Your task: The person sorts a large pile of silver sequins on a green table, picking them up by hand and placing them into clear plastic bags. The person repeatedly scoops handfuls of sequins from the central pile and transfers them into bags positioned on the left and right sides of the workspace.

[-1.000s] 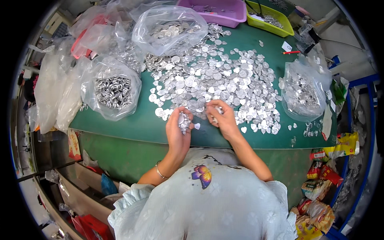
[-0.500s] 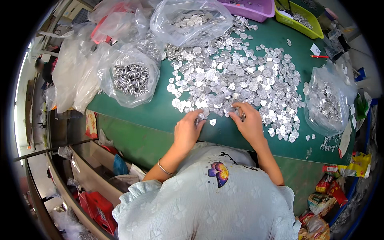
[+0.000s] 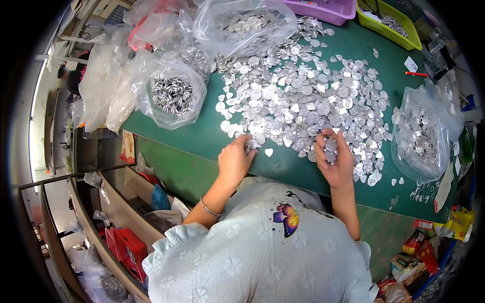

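Right hand [image 3: 337,169]: palm turned up, fingers curled on several silver scalloped charms [image 3: 331,151], over near edge of the charm heap [image 3: 303,98]. Left hand [image 3: 234,159]: thumb and fingers cupped round shiny silver pieces [image 3: 250,146], at heap's near-left corner. Heap spread on green tabletop [image 3: 283,164]. Left of heap: clear bag of curled metal rings [image 3: 172,96]. Right of heap: filled plastic bag [image 3: 422,136]. Beyond heap: purple tray [image 3: 326,13], yellow-green basket [image 3: 413,41].

From the person's head, we look steeply down, close over the near shirt [image 3: 268,252], facing the green table [image 3: 212,136].
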`<move>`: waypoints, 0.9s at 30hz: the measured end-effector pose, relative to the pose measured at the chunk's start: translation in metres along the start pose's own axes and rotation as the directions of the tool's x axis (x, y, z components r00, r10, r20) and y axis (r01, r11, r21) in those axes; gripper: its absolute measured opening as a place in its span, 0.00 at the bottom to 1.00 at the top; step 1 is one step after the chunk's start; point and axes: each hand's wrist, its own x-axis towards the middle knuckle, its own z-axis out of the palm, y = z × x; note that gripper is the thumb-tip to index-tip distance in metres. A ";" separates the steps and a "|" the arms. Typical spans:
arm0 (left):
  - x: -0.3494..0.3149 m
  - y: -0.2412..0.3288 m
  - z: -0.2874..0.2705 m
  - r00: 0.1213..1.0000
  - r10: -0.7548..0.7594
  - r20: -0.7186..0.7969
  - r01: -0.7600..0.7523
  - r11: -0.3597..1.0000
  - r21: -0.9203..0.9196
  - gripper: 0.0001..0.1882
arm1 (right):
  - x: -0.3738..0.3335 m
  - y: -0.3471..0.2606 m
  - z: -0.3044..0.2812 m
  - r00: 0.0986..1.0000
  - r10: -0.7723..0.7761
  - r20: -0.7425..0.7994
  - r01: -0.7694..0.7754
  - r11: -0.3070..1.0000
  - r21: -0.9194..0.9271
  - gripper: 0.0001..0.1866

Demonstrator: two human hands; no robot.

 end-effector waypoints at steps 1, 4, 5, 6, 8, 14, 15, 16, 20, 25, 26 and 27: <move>0.000 -0.001 0.000 1.000 0.008 -0.013 -0.008 1.000 -0.017 0.16 | 0.000 -0.001 -0.001 1.000 0.000 0.004 0.000 1.000 0.024 0.19; 0.002 0.002 -0.003 0.998 -0.037 -0.045 0.034 0.997 -0.071 0.12 | -0.003 -0.006 -0.005 1.000 -0.008 0.000 0.008 0.997 0.080 0.17; 0.003 0.003 -0.006 0.997 -0.062 -0.052 0.057 0.995 -0.086 0.11 | -0.004 -0.008 -0.006 1.000 -0.015 -0.011 0.016 0.995 0.096 0.17; 0.005 0.003 -0.009 0.993 -0.057 -0.099 0.045 0.991 -0.124 0.10 | -0.006 -0.010 -0.007 0.999 -0.023 -0.023 0.025 0.993 0.113 0.17; 0.011 -0.015 -0.004 0.989 -0.059 -0.133 0.025 0.969 -0.247 0.10 | -0.009 -0.013 -0.009 0.999 -0.030 -0.024 0.032 0.995 0.094 0.17; 0.015 0.016 -0.011 0.843 0.170 0.511 0.504 0.085 -0.860 0.07 | -0.008 -0.015 -0.008 0.999 -0.006 0.046 0.005 1.000 0.018 0.16; 0.014 0.024 -0.003 0.751 0.268 0.603 0.631 -0.024 -0.776 0.08 | -0.006 -0.013 -0.008 0.995 0.005 0.101 -0.005 1.000 0.000 0.16; 0.014 0.032 0.012 0.629 0.456 0.629 0.764 -0.217 -0.607 0.10 | -0.005 -0.011 -0.005 0.997 0.002 0.082 0.002 0.999 -0.047 0.16; 0.022 0.079 0.039 0.509 0.610 0.607 0.839 -0.191 -0.510 0.16 | -0.011 -0.013 0.021 0.955 -0.272 -0.117 0.221 0.918 -0.330 0.13; 0.027 0.121 0.048 0.451 0.425 0.785 0.891 -0.172 -0.419 0.19 | -0.022 -0.020 0.021 0.709 -0.705 0.020 0.489 0.470 -0.735 0.09; 0.026 0.127 0.049 0.428 0.442 0.788 0.903 -0.159 -0.400 0.19 | -0.020 -0.021 0.023 0.640 -0.737 0.218 0.514 0.200 -0.834 0.10; 0.026 0.134 0.051 0.447 0.418 0.791 0.894 -0.181 -0.409 0.19 | -0.018 -0.022 0.025 0.576 -0.704 0.415 0.510 -0.088 -0.856 0.10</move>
